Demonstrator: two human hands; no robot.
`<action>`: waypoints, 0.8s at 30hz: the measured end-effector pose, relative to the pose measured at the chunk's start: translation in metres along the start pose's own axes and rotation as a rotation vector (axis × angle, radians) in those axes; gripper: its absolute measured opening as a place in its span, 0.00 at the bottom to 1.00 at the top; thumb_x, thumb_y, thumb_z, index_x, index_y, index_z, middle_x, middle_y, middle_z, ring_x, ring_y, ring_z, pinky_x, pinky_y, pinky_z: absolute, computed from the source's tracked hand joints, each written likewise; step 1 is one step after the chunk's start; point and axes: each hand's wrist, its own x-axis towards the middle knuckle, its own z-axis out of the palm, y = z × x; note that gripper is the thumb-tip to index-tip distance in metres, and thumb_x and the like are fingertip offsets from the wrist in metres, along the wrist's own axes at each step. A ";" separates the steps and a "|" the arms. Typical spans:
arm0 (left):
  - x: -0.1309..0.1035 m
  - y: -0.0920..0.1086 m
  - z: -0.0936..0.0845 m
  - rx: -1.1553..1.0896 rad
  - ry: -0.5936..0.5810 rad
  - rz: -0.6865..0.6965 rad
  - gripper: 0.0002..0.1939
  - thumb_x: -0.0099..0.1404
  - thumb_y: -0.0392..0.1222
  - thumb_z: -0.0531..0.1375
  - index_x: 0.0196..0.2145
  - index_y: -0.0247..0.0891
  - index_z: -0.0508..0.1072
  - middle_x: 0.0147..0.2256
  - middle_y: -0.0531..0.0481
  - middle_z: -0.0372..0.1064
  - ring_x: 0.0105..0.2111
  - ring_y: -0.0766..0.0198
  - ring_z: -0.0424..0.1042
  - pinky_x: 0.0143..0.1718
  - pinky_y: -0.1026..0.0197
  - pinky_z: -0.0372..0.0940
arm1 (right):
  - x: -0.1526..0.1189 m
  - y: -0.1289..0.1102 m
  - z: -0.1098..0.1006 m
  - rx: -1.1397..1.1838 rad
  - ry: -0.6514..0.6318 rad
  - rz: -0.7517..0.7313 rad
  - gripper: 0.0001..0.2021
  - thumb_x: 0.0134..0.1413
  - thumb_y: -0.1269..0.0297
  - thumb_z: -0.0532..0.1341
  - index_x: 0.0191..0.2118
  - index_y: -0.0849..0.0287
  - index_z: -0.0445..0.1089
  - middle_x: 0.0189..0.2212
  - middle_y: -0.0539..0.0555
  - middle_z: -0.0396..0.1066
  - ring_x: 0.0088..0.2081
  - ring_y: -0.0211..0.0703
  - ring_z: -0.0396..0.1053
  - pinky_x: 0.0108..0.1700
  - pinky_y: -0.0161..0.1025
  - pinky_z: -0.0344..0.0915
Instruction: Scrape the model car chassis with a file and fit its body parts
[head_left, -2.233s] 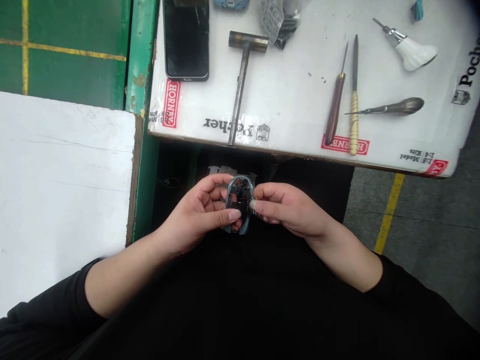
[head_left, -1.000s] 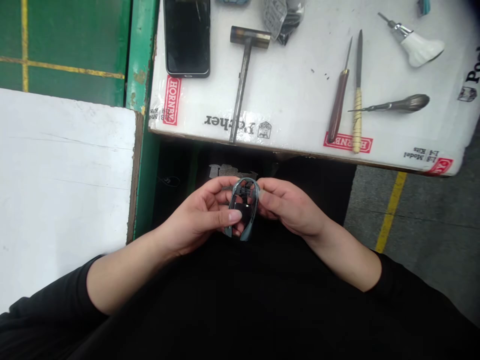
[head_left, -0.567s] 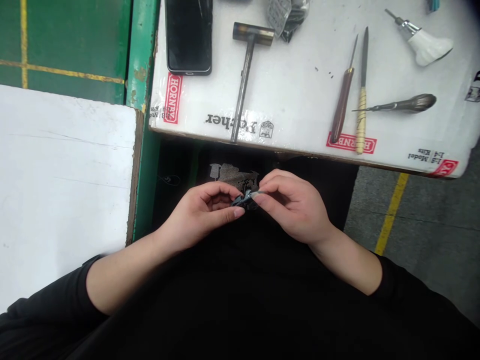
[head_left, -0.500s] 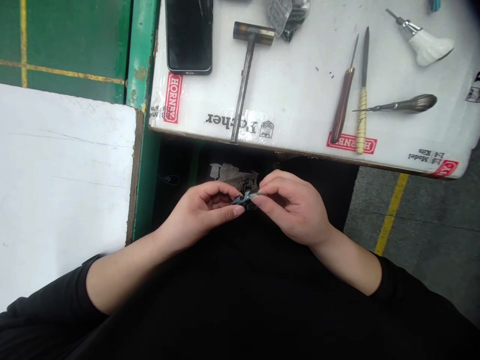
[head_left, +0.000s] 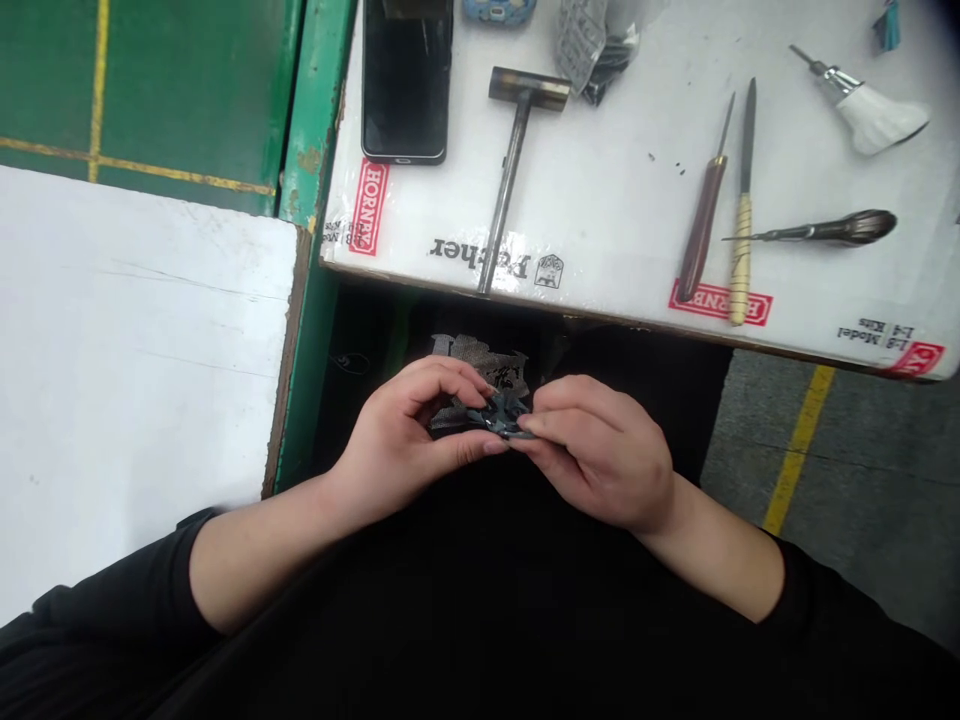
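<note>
White printed worktop. Black rectangular phone by left edge. T-shaped metal hammer, handle end at near edge. Toward near right corner: brown-handled metal awl beside slim metal-bladed tool with cream grip; dark metal pointed tool crosses that grip. White bulbous-handled tool farther from near edge.

Phone, hammer, awl on white tabletop

A white table with red and black print stands beside grey floor with a yellow stripe. At left, a chipped green frame borders a scratched white board and a yellow-lined green surface.
</note>
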 end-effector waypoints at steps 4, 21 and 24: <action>-0.002 0.005 -0.003 0.208 -0.004 0.213 0.21 0.61 0.40 0.87 0.46 0.41 0.86 0.54 0.41 0.84 0.55 0.51 0.86 0.63 0.51 0.79 | -0.001 -0.002 -0.004 -0.027 -0.005 -0.127 0.04 0.77 0.75 0.71 0.52 0.65 0.78 0.43 0.61 0.79 0.39 0.47 0.76 0.38 0.45 0.75; -0.005 0.011 0.002 -0.019 0.003 0.004 0.18 0.64 0.39 0.86 0.45 0.42 0.84 0.52 0.44 0.86 0.54 0.53 0.85 0.60 0.53 0.77 | -0.001 -0.005 -0.003 0.038 0.043 0.025 0.04 0.78 0.71 0.72 0.51 0.60 0.79 0.43 0.57 0.80 0.41 0.45 0.78 0.43 0.42 0.77; -0.002 0.009 0.003 -0.291 -0.036 -0.236 0.25 0.64 0.40 0.86 0.54 0.42 0.82 0.52 0.45 0.85 0.53 0.56 0.85 0.60 0.55 0.77 | 0.000 -0.003 -0.003 0.165 0.088 0.268 0.05 0.78 0.69 0.71 0.45 0.56 0.80 0.41 0.54 0.79 0.41 0.43 0.77 0.45 0.41 0.76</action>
